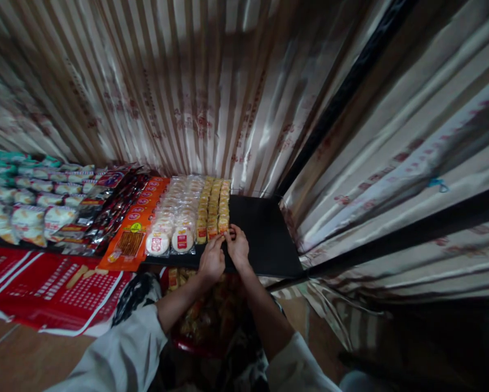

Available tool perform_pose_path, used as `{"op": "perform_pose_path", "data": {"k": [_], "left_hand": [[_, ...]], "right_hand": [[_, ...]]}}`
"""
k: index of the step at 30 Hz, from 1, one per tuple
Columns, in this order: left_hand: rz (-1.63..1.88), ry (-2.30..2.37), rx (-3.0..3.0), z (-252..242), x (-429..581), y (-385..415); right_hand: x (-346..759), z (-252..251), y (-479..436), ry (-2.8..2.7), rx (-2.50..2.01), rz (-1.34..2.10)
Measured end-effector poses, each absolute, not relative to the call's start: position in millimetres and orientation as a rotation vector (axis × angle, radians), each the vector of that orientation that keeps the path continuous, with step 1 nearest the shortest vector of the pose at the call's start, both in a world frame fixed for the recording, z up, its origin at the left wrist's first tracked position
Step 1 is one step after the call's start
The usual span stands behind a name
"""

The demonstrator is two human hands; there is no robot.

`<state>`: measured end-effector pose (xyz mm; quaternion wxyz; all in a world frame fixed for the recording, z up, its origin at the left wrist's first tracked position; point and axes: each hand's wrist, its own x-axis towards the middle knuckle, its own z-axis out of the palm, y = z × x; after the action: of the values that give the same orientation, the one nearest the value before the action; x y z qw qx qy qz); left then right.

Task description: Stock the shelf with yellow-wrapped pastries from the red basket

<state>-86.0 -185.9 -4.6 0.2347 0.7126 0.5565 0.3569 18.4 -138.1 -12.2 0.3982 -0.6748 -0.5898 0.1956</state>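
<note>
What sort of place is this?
Possibly a small snack stall or storage corner; can't be certain. Round white packaged crackers and yellow packets stand in neat rows on a black shelf, with striped sheeting behind.

The scene was viewed from the person's head, above the near edge of the shelf (264, 228). The camera was directed forward and down, toward the striped curtain (203, 98) along the back edge; the left hand (212, 263) and right hand (238, 249) were framed at close range, and the shelf's left end was cut off.
</note>
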Motion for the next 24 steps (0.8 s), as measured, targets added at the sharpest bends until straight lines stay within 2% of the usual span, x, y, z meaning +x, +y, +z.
{"op": "perform_pose_path", "data": {"k": [15,20,24], "left_hand": [[0.866,1.559,2.123,4,-101,-191],[0.827,1.525,2.102,2,-115,-221],[0.673,1.571,2.045,-20,-128,-259]], "right_hand": [[13,-13,-145,-1.484,-1.644,0.505],[11,-6,-182,-1.398,-1.610,0.424],[0,-19,-230,-1.421,-1.523,0.598]]}}
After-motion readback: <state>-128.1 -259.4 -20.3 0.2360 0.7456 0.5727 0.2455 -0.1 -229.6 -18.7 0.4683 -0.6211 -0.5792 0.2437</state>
